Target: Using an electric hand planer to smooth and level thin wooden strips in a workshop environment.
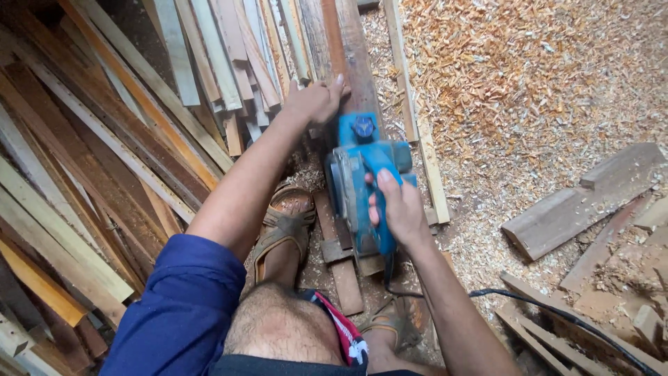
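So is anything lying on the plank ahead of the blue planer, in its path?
Yes: the left hand rests on the long dark wooden plank just ahead of the blue electric planer, which the right hand grips. Past that hand, the plank's face looks bare.

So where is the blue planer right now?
In the head view, the blue planer sits mid-frame on a long plank, gripped by the right hand, with the left hand pressing the plank just ahead.

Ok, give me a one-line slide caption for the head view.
Right hand grips a blue electric planer on a long dark wooden plank, left hand pressing the plank, amid wood shavings.
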